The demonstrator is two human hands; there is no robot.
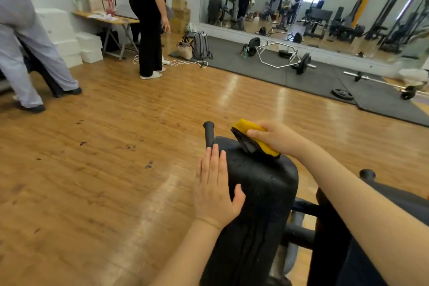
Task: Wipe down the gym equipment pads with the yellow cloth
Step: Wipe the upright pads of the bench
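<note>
A black padded gym pad [260,193] stands in the lower middle, running away from me. My right hand [276,138] grips the folded yellow cloth [253,137] with a dark underside and holds it against the pad's far top end. My left hand [214,186] lies flat with straight fingers against the pad's left side, thumb on its top face. A black handle bar [208,133] sticks up just beyond the pad's far left corner.
Black machine frame bars [301,220] and another dark pad [394,195] sit to the right. Two people stand at the far left on the wooden floor [116,146]. A hex bar with plates [278,55], bags and a folding table lie by the mirror wall.
</note>
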